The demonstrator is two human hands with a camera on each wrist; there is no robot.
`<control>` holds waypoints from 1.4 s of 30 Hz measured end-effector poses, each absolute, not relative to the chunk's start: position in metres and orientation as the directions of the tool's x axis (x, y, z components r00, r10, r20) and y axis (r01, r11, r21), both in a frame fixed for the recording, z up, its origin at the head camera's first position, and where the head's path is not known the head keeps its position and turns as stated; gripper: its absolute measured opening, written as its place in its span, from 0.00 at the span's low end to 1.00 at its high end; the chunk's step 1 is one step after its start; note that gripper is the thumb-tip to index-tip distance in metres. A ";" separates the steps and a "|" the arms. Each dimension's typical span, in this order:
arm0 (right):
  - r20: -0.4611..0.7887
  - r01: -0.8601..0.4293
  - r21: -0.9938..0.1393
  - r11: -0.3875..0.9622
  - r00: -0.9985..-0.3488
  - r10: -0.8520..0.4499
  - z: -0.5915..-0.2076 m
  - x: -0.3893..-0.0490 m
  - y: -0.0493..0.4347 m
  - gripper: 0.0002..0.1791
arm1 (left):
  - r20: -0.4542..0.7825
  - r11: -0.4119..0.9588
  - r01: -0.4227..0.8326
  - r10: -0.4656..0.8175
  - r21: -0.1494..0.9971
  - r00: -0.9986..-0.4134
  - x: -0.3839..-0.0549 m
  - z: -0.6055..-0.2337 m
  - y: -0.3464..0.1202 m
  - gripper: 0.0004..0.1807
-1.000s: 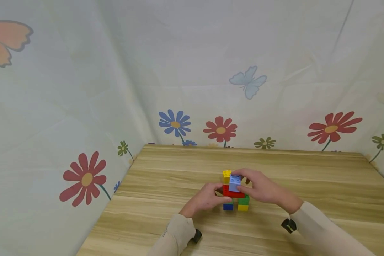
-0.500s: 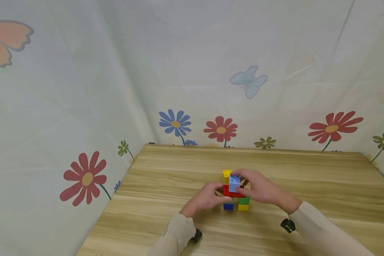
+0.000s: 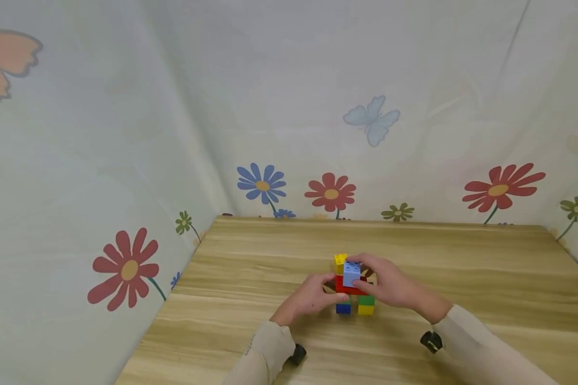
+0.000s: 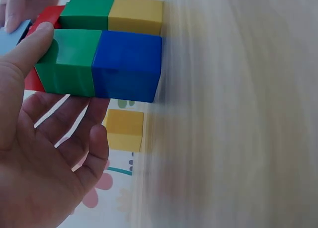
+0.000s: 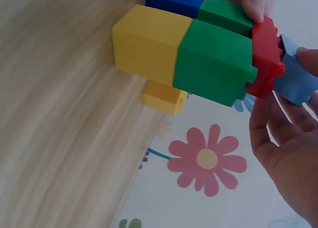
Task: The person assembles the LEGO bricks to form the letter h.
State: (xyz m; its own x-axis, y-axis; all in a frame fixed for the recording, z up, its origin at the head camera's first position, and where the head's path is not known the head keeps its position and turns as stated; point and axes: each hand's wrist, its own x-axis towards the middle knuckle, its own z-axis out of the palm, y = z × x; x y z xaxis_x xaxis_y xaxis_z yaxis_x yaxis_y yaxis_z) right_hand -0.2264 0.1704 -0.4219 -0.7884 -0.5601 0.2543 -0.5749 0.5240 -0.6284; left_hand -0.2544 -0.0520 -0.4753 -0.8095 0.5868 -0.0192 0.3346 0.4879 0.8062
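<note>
A small bridge of toy bricks stands on the table, its two legs under a red brick (image 3: 345, 287). One leg is a green brick (image 4: 69, 61) over a blue brick (image 4: 126, 66). The other has a green brick (image 5: 213, 61) over a yellow brick (image 5: 149, 41). My left hand (image 3: 310, 295) grips the bridge from the left, thumb in front at the red brick and fingers behind. Between thumb and fingers, my right hand (image 3: 390, 282) pinches a light blue brick (image 3: 351, 274) over the red one. It sits slightly tilted at the red studs in the right wrist view.
A loose yellow brick (image 5: 164, 97) lies on the wooden table (image 3: 250, 256) behind the bridge. A pale curtain (image 3: 289, 107) printed with flowers and butterflies hangs at the table's back and left edges.
The light blue brick and right thumb have shifted very slightly left over the red brick. The left hand stays at the bridge. The head view has moved a little.
</note>
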 end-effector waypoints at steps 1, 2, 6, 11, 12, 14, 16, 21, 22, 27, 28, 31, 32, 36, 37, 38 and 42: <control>0.264 -0.574 -0.635 0.517 -0.791 -0.553 -0.423 -0.227 0.171 0.26 | -0.015 0.485 0.334 0.584 0.808 -0.812 -0.255 -0.475 -0.052 0.17; 0.270 -0.571 -0.643 0.511 -0.793 -0.546 -0.424 -0.228 0.171 0.26 | -0.010 0.482 0.334 0.581 0.810 -0.814 -0.255 -0.475 -0.052 0.17; 0.297 -0.593 -0.635 0.495 -0.779 -0.552 -0.422 -0.231 0.171 0.26 | 0.000 0.480 0.338 0.575 0.810 -0.818 -0.255 -0.474 -0.051 0.17; 0.277 -0.604 -0.620 0.500 -0.766 -0.581 -0.418 -0.230 0.171 0.26 | -0.005 0.485 0.346 0.587 0.803 -0.810 -0.255 -0.474 -0.052 0.17; 0.270 -0.603 -0.620 0.501 -0.764 -0.586 -0.418 -0.230 0.171 0.26 | -0.007 0.486 0.345 0.587 0.803 -0.809 -0.254 -0.474 -0.052 0.17; 0.261 -0.605 -0.612 0.509 -0.762 -0.592 -0.417 -0.230 0.171 0.26 | -0.013 0.489 0.337 0.582 0.805 -0.813 -0.254 -0.473 -0.052 0.17; 0.262 -0.609 -0.604 0.514 -0.761 -0.594 -0.417 -0.231 0.171 0.26 | -0.019 0.492 0.327 0.575 0.807 -0.818 -0.255 -0.473 -0.051 0.17; 0.254 -0.610 -0.597 0.520 -0.759 -0.599 -0.414 -0.231 0.170 0.27 | -0.023 0.493 0.320 0.572 0.809 -0.820 -0.255 -0.472 -0.051 0.16; 0.248 -0.608 -0.598 0.523 -0.760 -0.600 -0.414 -0.230 0.170 0.27 | -0.023 0.493 0.322 0.573 0.808 -0.819 -0.255 -0.472 -0.051 0.16; 0.227 -0.593 -0.606 0.530 -0.768 -0.599 -0.413 -0.228 0.168 0.27 | -0.014 0.482 0.330 0.581 0.812 -0.814 -0.255 -0.474 -0.051 0.16; 0.227 -0.592 -0.606 0.531 -0.768 -0.598 -0.413 -0.228 0.168 0.27 | -0.012 0.479 0.331 0.583 0.813 -0.812 -0.254 -0.474 -0.051 0.16; 0.239 -0.609 -0.595 0.525 -0.757 -0.608 -0.413 -0.227 0.167 0.27 | -0.006 0.470 0.335 0.587 0.817 -0.809 -0.254 -0.475 -0.052 0.16; 0.242 -0.614 -0.591 0.524 -0.754 -0.611 -0.413 -0.227 0.167 0.27 | -0.004 0.468 0.338 0.589 0.816 -0.808 -0.254 -0.475 -0.051 0.16; 0.245 -0.626 -0.570 0.532 -0.747 -0.618 -0.412 -0.228 0.165 0.27 | 0.004 0.465 0.347 0.594 0.814 -0.804 -0.255 -0.476 -0.051 0.17; 0.241 -0.624 -0.568 0.537 -0.749 -0.617 -0.412 -0.228 0.165 0.27 | 0.004 0.465 0.347 0.594 0.814 -0.804 -0.255 -0.476 -0.051 0.16; 0.239 -0.625 -0.564 0.540 -0.750 -0.617 -0.411 -0.228 0.164 0.27 | 0.003 0.467 0.347 0.594 0.813 -0.805 -0.255 -0.476 -0.051 0.16; 0.227 -0.620 -0.563 0.545 -0.751 -0.620 -0.408 -0.228 0.163 0.26 | -0.009 0.477 0.338 0.587 0.811 -0.809 -0.256 -0.476 -0.052 0.16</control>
State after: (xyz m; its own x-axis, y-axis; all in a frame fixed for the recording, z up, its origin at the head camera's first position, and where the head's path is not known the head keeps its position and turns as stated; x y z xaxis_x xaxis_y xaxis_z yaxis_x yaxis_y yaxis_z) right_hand -0.2280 0.1628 -0.4082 -0.7512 -0.6197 0.2273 -0.6205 0.5455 -0.5634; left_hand -0.2561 -0.0515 -0.4755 -0.8094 0.5873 -0.0087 0.3376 0.4773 0.8113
